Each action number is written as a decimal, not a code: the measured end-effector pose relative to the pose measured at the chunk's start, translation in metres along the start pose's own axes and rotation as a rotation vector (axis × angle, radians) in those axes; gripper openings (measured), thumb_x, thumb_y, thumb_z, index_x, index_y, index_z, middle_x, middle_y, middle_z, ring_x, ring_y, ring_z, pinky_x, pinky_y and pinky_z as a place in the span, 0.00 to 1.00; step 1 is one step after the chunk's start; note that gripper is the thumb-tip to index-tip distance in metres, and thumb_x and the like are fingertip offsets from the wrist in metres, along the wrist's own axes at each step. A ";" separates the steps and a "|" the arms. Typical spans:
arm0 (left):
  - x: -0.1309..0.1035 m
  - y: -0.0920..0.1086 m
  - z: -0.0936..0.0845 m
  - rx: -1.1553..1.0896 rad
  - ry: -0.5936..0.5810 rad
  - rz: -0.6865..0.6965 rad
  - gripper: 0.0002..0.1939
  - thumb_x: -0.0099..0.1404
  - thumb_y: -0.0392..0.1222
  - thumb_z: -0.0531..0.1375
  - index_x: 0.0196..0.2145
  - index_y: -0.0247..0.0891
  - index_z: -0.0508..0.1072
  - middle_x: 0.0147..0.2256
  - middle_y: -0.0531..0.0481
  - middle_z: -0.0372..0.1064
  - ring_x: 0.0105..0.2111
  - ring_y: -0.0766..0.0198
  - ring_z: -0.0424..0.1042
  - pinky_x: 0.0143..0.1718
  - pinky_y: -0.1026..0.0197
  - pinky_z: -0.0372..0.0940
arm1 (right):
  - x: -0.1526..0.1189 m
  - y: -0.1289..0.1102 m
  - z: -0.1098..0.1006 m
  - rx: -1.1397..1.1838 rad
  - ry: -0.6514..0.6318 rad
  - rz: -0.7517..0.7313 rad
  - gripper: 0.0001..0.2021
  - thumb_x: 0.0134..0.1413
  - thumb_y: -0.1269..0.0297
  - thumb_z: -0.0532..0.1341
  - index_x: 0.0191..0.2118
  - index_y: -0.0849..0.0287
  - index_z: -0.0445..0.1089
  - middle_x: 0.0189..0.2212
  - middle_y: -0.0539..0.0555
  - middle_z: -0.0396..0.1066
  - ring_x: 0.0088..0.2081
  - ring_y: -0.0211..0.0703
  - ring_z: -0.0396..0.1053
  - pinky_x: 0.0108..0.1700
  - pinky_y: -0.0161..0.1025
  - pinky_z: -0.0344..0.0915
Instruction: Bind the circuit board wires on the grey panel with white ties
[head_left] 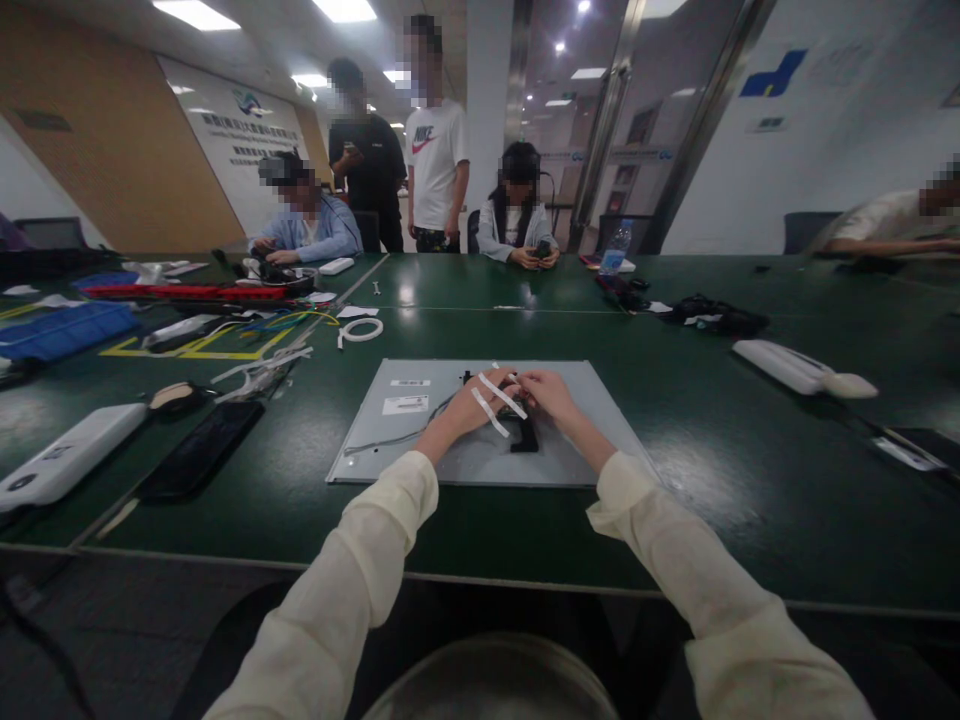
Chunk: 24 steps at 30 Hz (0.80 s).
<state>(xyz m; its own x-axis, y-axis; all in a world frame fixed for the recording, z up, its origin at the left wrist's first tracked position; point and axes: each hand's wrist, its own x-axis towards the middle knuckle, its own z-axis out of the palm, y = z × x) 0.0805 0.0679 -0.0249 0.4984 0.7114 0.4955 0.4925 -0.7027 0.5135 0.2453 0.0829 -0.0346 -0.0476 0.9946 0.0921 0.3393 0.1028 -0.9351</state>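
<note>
A flat grey panel (600, 440) with white labels (406, 405) lies on the table before me. Over its middle my left hand (484, 400) is closed, with its fingertips largely hidden. White tape strips (491, 412) stick to the back of that hand. My right hand (551, 395) meets it from the right, thumb and fingers pinched together; what they hold is too small to make out. Just below both hands a black angular part (526, 436) rests on the panel. A thin grey cable (386, 442) runs from under my left hand to the panel's left side.
Left of the panel lie a black phone (202, 452), a white power bank (71, 455), loose strips (262, 375) and a white tape ring (361, 330). A blue tray (67, 330) stands farther left. A white device (784, 367) lies right. Several people are beyond the table.
</note>
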 end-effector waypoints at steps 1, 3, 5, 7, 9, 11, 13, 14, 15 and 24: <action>0.001 -0.003 0.001 -0.004 -0.002 -0.011 0.17 0.66 0.46 0.49 0.50 0.37 0.63 0.45 0.42 0.67 0.48 0.57 0.66 0.52 0.53 0.59 | 0.001 0.002 0.000 -0.016 -0.002 0.007 0.12 0.44 0.57 0.57 0.24 0.61 0.68 0.16 0.49 0.64 0.16 0.31 0.57 0.19 0.30 0.50; 0.005 -0.009 0.003 -0.006 0.017 -0.043 0.16 0.66 0.45 0.49 0.49 0.36 0.63 0.45 0.42 0.67 0.47 0.58 0.66 0.52 0.53 0.59 | 0.003 0.005 -0.001 -0.027 -0.001 0.020 0.11 0.45 0.59 0.56 0.22 0.61 0.67 0.16 0.49 0.65 0.16 0.31 0.57 0.19 0.30 0.50; 0.007 -0.013 0.004 0.012 0.047 -0.064 0.16 0.66 0.42 0.49 0.50 0.36 0.63 0.47 0.42 0.65 0.48 0.58 0.65 0.53 0.53 0.59 | 0.004 0.006 -0.001 -0.039 0.004 0.027 0.09 0.45 0.61 0.56 0.22 0.61 0.67 0.16 0.49 0.65 0.16 0.31 0.58 0.19 0.29 0.50; 0.009 -0.013 0.005 0.045 0.062 -0.066 0.16 0.66 0.39 0.48 0.51 0.36 0.61 0.48 0.41 0.63 0.49 0.58 0.64 0.53 0.52 0.58 | 0.003 0.006 -0.001 -0.049 0.011 0.032 0.09 0.45 0.63 0.55 0.21 0.61 0.67 0.15 0.48 0.64 0.16 0.31 0.58 0.19 0.29 0.51; 0.009 -0.013 0.005 0.077 0.046 -0.051 0.17 0.65 0.36 0.49 0.51 0.36 0.61 0.49 0.41 0.62 0.51 0.57 0.62 0.54 0.52 0.58 | 0.002 0.005 0.000 -0.054 0.019 0.034 0.09 0.45 0.63 0.55 0.20 0.61 0.66 0.14 0.48 0.63 0.15 0.31 0.58 0.19 0.29 0.51; 0.007 -0.012 0.006 0.091 0.012 -0.018 0.17 0.64 0.35 0.49 0.51 0.35 0.61 0.50 0.41 0.61 0.52 0.57 0.61 0.54 0.52 0.57 | 0.001 0.004 0.000 -0.048 0.028 0.036 0.09 0.45 0.63 0.55 0.19 0.61 0.65 0.14 0.48 0.63 0.15 0.31 0.58 0.19 0.29 0.52; 0.006 -0.012 0.006 0.091 -0.010 0.012 0.18 0.62 0.33 0.50 0.51 0.35 0.62 0.50 0.41 0.61 0.52 0.57 0.60 0.55 0.53 0.57 | 0.000 0.002 0.001 -0.030 0.035 0.039 0.09 0.45 0.63 0.55 0.21 0.61 0.66 0.15 0.48 0.63 0.16 0.31 0.58 0.19 0.29 0.53; 0.006 -0.013 0.006 0.091 -0.009 0.019 0.18 0.62 0.33 0.51 0.51 0.35 0.62 0.50 0.41 0.61 0.52 0.57 0.60 0.55 0.53 0.57 | 0.000 0.001 0.001 -0.019 0.035 0.043 0.09 0.45 0.63 0.55 0.22 0.61 0.66 0.15 0.48 0.63 0.16 0.31 0.58 0.19 0.29 0.53; 0.006 -0.014 0.007 0.092 0.000 0.018 0.19 0.61 0.33 0.52 0.51 0.35 0.62 0.50 0.41 0.61 0.52 0.57 0.60 0.55 0.53 0.57 | 0.000 0.000 0.002 -0.007 0.033 0.048 0.09 0.45 0.62 0.55 0.22 0.61 0.66 0.15 0.48 0.63 0.16 0.31 0.58 0.19 0.29 0.52; 0.006 -0.030 0.017 0.046 0.054 -0.108 0.28 0.58 0.35 0.56 0.56 0.34 0.56 0.54 0.39 0.59 0.55 0.55 0.59 0.56 0.51 0.55 | -0.001 -0.005 0.001 0.057 -0.010 0.101 0.08 0.44 0.62 0.56 0.23 0.61 0.65 0.15 0.47 0.63 0.16 0.30 0.58 0.16 0.28 0.47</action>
<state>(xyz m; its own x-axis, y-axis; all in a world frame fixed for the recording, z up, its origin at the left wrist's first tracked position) 0.0806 0.0928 -0.0493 0.4021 0.7814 0.4772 0.5738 -0.6212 0.5337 0.2426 0.0810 -0.0308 -0.0252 0.9997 -0.0065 0.2893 0.0011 -0.9572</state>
